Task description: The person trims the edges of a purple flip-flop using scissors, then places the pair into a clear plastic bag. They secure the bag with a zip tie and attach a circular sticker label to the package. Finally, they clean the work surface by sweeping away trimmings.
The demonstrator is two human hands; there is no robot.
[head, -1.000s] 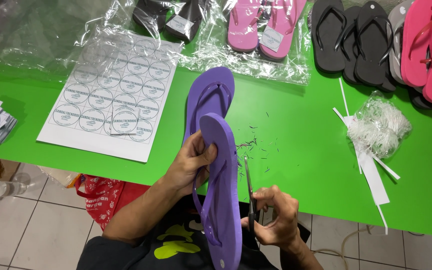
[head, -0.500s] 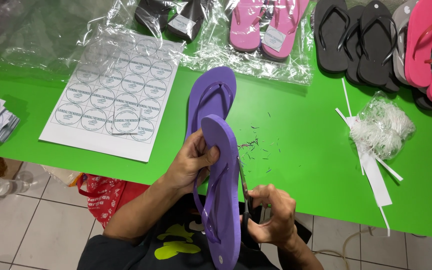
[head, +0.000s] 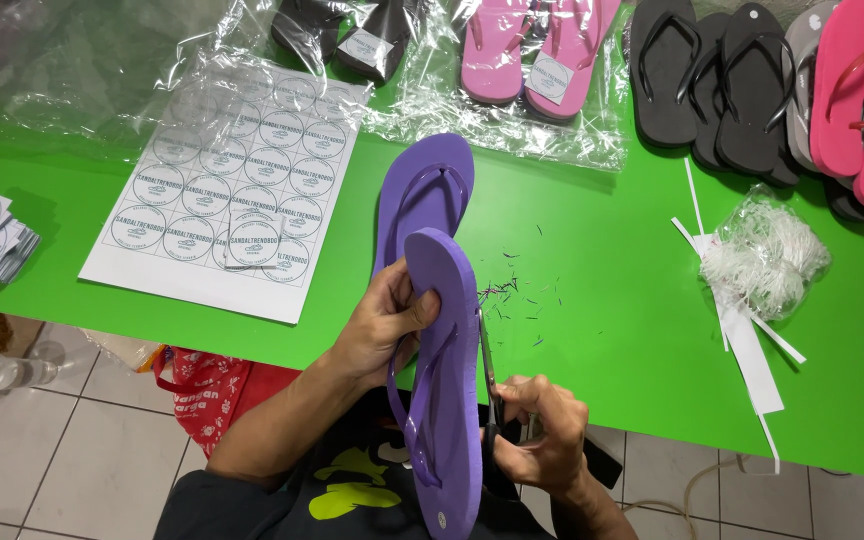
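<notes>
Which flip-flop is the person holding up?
The nearer purple flip-flop, gripped by the left hand and raised on edge. The other purple one lies flat on the green table; the pink and black ones rest farther back.

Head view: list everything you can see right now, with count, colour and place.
purple flip-flop: 1, held on edge at the table's front.
second purple flip-flop: 1, flat on the green table.
scissors: 1, at the held sole's edge.
sticker sheet: 1, white, left.
pink flip-flops: 2, bagged, far centre.
black flip-flops: several, far right.
white string bundle: 1, right.
left hand: grips the flip-flop.
right hand: holds the scissors.
</notes>
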